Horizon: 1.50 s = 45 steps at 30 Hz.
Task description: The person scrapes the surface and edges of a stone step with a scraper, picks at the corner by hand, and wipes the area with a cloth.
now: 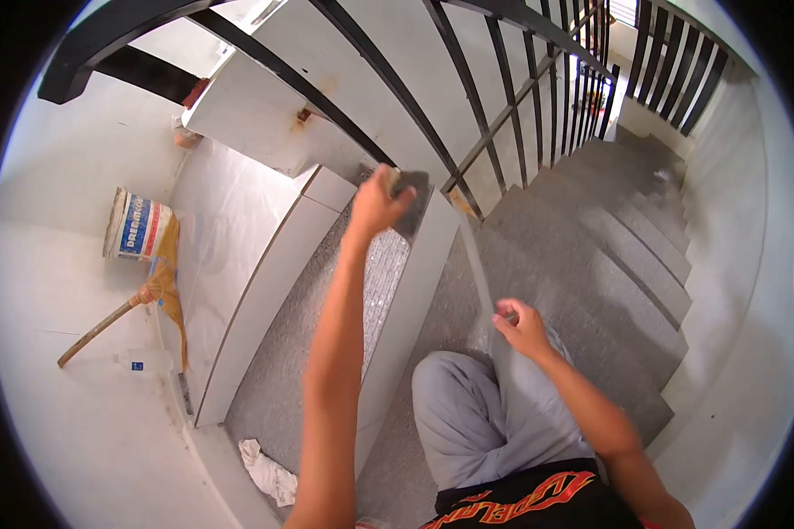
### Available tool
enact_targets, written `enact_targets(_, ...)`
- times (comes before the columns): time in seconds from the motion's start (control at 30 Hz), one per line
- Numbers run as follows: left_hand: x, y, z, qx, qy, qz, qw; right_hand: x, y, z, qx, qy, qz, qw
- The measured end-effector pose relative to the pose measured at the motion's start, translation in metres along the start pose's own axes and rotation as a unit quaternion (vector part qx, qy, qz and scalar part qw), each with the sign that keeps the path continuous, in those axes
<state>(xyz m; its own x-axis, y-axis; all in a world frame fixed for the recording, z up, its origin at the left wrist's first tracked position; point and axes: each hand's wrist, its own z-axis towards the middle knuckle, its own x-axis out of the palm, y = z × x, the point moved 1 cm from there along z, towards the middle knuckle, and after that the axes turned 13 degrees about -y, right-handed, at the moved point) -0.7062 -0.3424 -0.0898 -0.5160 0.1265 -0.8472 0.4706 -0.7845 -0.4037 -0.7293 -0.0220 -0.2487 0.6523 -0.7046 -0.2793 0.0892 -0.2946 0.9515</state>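
Black shirt fabric [468, 504] with red and yellow lettering lies closest to the camera, and just beyond it are grey trousers [468, 414], one knee bent toward the steps. The left hand [377, 210] reaches ahead, fingers curled around the pale handle of a flat grey tool [413, 207]; the tool's blade is at the far end of a gritty grey tread [326, 286], beside the top of a white upright slab [422, 264] and near the foot of a black railing [494, 66]. The right hand [522, 330] is above the trousers with its fingers bent, thumb and fingertips by the lower end of a thin grey strip [476, 260] that runs up toward the railing's foot; whether they pinch it cannot be told. To the left, a glossy white tile step [225, 198] stands above the gritty tread. Against its outer side are a white bucket [141, 226] with blue and red markings, a straw-coloured broom [163, 282] and a clear bottle [150, 362]. A crumpled white cloth [269, 473] lies at the near end of the tread. Grey stairs [582, 229] turn away on the right.
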Motion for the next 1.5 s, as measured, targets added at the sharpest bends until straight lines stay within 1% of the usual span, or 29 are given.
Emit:
enact_targets(0.03,0.003,-0.017,-0.020,-0.005,-0.014,-0.001,1.000,-0.002,0.011,0.008,0.020,0.011,0.058,0.998)
enact_targets(0.07,-0.002,-0.045,-0.040,-0.040,0.033,-0.004,0.999,-0.002,0.028,0.017,0.068,0.029,0.184,0.980)
enact_targets(0.1,-0.004,-0.069,-0.063,-0.078,0.081,-0.008,0.994,-0.001,0.047,0.026,0.117,0.048,0.305,0.944)
enact_targets(0.13,0.004,-0.078,-0.088,-0.051,0.113,-0.042,0.991,-0.004,0.068,0.030,0.117,0.052,0.301,0.945)
enact_targets(0.17,0.009,-0.083,-0.107,-0.023,0.142,-0.077,0.987,-0.007,0.090,0.036,0.114,0.073,0.369,0.920)
enact_targets(0.2,0.001,-0.091,-0.120,-0.026,0.134,-0.079,0.988,-0.006,0.106,0.045,0.109,0.094,0.434,0.889)
enact_targets(0.23,-0.010,-0.105,-0.131,0.051,0.130,-0.143,0.980,0.002,0.110,0.055,0.106,0.099,0.429,0.892)
enact_targets(0.27,-0.016,-0.113,-0.135,0.130,0.124,-0.207,0.962,0.010,0.109,0.066,0.079,0.065,0.370,0.924)
enact_targets(0.3,-0.019,-0.107,-0.133,0.130,0.119,-0.210,0.962,0.015,0.111,0.074,0.051,0.029,0.309,0.949)
enact_targets(0.33,-0.022,-0.093,-0.127,0.119,0.150,-0.232,0.954,0.011,0.131,0.077,0.135,0.008,0.419,0.898)
enact_targets(0.37,-0.023,-0.082,-0.122,0.109,0.181,-0.252,0.944,0.014,0.137,0.086,0.132,0.009,0.415,0.900)
enact_targets(0.4,-0.023,-0.076,-0.119,0.128,0.106,-0.178,0.970,0.019,0.139,0.097,0.126,0.010,0.441,0.889)
enact_targets(0.43,-0.016,-0.065,-0.115,0.128,0.105,-0.180,0.970,0.026,0.139,0.109,0.121,0.010,0.468,0.875)
enact_targets(0.5,0.000,-0.041,-0.103,0.138,0.020,-0.046,0.989,0.046,0.132,0.138,0.098,0.021,0.368,0.925)
enact_targets(0.53,0.004,-0.033,-0.098,0.138,0.020,-0.049,0.989,0.055,0.137,0.147,0.066,-0.010,0.327,0.943)
enact_targets(0.57,0.008,-0.025,-0.093,0.146,-0.012,-0.034,0.989,0.059,0.140,0.155,0.064,-0.011,0.324,0.944)
enact_targets(0.6,0.010,-0.019,-0.088,0.151,-0.045,-0.019,0.987,0.062,0.144,0.161,0.095,-0.005,0.307,0.947)
enact_targets(0.63,0.014,-0.013,-0.083,0.147,-0.050,-0.022,0.988,0.066,0.147,0.166,0.125,0.002,0.288,0.949)
enact_targets(0.7,0.022,-0.004,-0.076,0.157,-0.050,-0.013,0.986,0.068,0.155,0.172,0.119,-0.014,0.276,0.954)
enact_targets(0.77,0.029,0.001,-0.071,0.141,-0.044,-0.033,0.988,0.067,0.163,0.173,0.167,-0.013,0.254,0.952)
enact_targets(0.83,0.031,0.000,-0.070,0.125,-0.043,-0.021,0.991,0.065,0.165,0.183,0.167,-0.004,0.218,0.962)
enact_targets(0.9,0.033,0.002,-0.066,0.118,-0.042,-0.024,0.992,0.064,0.167,0.192,0.189,0.039,0.160,0.968)
enact_targets(1.03,0.031,0.003,-0.065,0.119,-0.047,-0.029,0.991,0.062,0.176,0.196,0.206,0.044,0.132,0.969)
enact_targets(1.13,0.036,0.006,-0.063,0.128,-0.078,-0.039,0.988,0.062,0.175,0.209,0.193,0.064,0.124,0.971)
enact_targets(1.23,0.035,0.006,-0.064,0.128,-0.056,-0.030,0.990,0.062,0.178,0.199,0.181,0.065,0.111,0.975)
enact_targets(1.3,0.032,0.005,-0.062,0.124,-0.054,-0.023,0.991,0.057,0.181,0.198,0.212,0.034,0.130,0.968)
enact_targets(1.33,0.032,0.004,-0.063,0.116,-0.055,-0.040,0.991,0.058,0.179,0.207,0.198,0.073,0.120,0.970)
enact_targets(1.37,0.031,0.004,-0.063,0.111,-0.056,-0.056,0.991,0.062,0.174,0.208,0.203,0.047,0.125,0.970)
enact_targets(1.5,0.032,0.004,-0.062,0.125,-0.054,-0.030,0.990,0.059,0.170,0.216,0.196,0.058,0.119,0.972)
